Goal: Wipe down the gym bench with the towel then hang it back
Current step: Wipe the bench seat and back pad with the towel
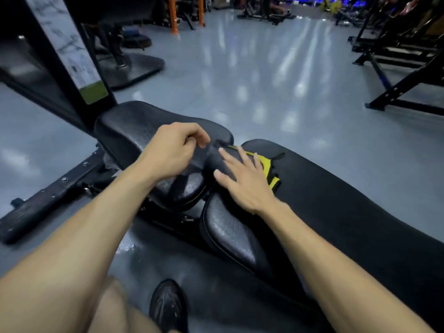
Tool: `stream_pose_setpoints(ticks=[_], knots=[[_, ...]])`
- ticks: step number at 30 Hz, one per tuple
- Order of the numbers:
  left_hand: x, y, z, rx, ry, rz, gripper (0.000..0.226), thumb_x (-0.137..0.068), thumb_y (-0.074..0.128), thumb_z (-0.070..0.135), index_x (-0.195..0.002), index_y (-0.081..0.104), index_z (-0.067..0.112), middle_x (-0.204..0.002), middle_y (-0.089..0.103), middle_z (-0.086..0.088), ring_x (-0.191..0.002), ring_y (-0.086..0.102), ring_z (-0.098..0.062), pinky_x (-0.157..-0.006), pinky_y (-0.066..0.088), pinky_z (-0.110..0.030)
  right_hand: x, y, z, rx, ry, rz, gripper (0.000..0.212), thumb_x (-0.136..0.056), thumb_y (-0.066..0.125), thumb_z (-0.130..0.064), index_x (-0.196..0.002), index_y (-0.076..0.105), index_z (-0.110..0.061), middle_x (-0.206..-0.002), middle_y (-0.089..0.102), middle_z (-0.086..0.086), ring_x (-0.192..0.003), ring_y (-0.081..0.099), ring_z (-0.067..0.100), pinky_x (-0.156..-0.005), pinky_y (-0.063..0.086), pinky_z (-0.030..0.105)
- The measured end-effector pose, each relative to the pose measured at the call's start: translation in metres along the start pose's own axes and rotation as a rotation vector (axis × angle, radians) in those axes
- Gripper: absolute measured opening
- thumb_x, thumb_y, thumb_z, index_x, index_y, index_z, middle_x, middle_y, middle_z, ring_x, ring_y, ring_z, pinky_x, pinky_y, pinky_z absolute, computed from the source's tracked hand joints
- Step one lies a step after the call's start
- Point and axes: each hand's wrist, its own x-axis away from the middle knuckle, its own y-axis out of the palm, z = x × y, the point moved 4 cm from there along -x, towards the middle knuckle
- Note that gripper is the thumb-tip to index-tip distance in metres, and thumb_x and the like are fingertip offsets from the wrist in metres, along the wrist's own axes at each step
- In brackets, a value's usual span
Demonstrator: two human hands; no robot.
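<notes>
On the bench [336, 200], the towel [266, 164] is lying under the right hand [242, 181], whose flat, spread fingers are pinning it while the left hand [173, 150] is pinching its dark edge, apparently to straighten it.

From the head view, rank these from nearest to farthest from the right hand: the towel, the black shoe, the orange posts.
1. The towel, black and yellow, lies on the bench directly under the right hand.
2. The black shoe is on the floor, bottom centre, by the person's leg.
3. The orange posts stand far across the floor, top left of centre.
</notes>
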Motion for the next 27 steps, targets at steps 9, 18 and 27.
stream_pose_setpoints(ticks=[9, 18, 27], knots=[[0.040, -0.032, 0.025, -0.051, -0.136, 0.037, 0.041, -0.093, 0.046, 0.001, -0.092, 0.073, 0.032, -0.088, 0.075, 0.018, -0.077, 0.062, 0.010, -0.063, 0.038, -0.003, 0.119, 0.005, -0.044, 0.034, -0.275, -0.081, 0.057, -0.104, 0.029, -0.061, -0.159, 0.022, -0.048, -0.168, 0.002, -0.029, -0.155, -0.022, 0.005, -0.127, -0.008, 0.049], [0.056, -0.031, -0.040, -0.170, -0.119, -0.051, 0.041, -0.092, 0.049, -0.002, -0.099, 0.071, 0.031, -0.097, 0.070, 0.016, -0.095, 0.065, -0.005, -0.088, 0.051, -0.025, 0.059, 0.000, -0.006, -0.096, -0.066, 0.085, 0.063, -0.100, 0.024, -0.067, -0.159, 0.024, -0.043, -0.163, 0.011, -0.034, -0.156, -0.006, -0.001, -0.128, -0.001, 0.043], [0.017, -0.076, -0.105, -0.215, -0.081, 0.025, 0.040, -0.090, 0.048, -0.001, -0.102, 0.072, 0.029, -0.100, 0.069, 0.014, -0.102, 0.066, -0.013, -0.094, 0.052, -0.034, -0.124, -0.005, -0.011, -0.071, 0.258, 0.106, 0.060, -0.104, 0.032, -0.056, -0.159, 0.031, -0.031, -0.170, 0.021, -0.009, -0.159, 0.004, 0.022, -0.127, 0.001, 0.052]])
